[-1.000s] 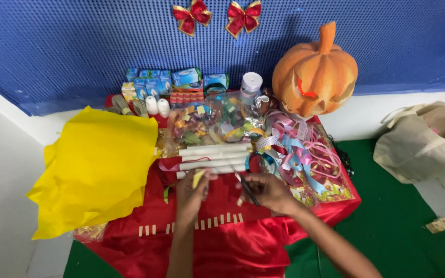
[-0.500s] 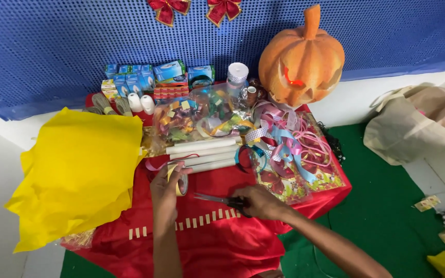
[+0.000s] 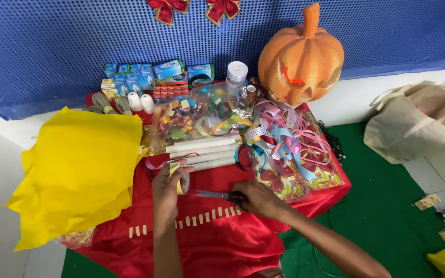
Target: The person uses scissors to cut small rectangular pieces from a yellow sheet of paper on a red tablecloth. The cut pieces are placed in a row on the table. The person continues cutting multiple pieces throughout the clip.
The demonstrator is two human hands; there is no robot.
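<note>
We have our left hand (image 3: 167,186) closed around a roll of yellowish tape (image 3: 181,179), held upright just above the red cloth (image 3: 222,242) that covers the bench. Our right hand (image 3: 256,198) grips a pair of scissors (image 3: 217,195) by the dark handles, blades pointing left toward the tape and lying low over the cloth. Just in front of our hands a row of short cut tape strips (image 3: 197,220) is stuck along the cloth.

Right behind the tape lie several white rolled tubes (image 3: 204,152), side by side, and these stand between us and the clear bag of coloured ribbon bits (image 3: 202,116). To the right, a heap of looped ribbons (image 3: 284,146) in pink, blue and white sits close beside our right hand. A big yellow sheet (image 3: 78,170) drapes over the bench's left edge. Further back we see small blue boxes (image 3: 150,74), two white bottles (image 3: 141,102) and an orange carved pumpkin (image 3: 301,56) against the blue wall. A beige bag (image 3: 418,123) rests on the floor to the right, well apart
</note>
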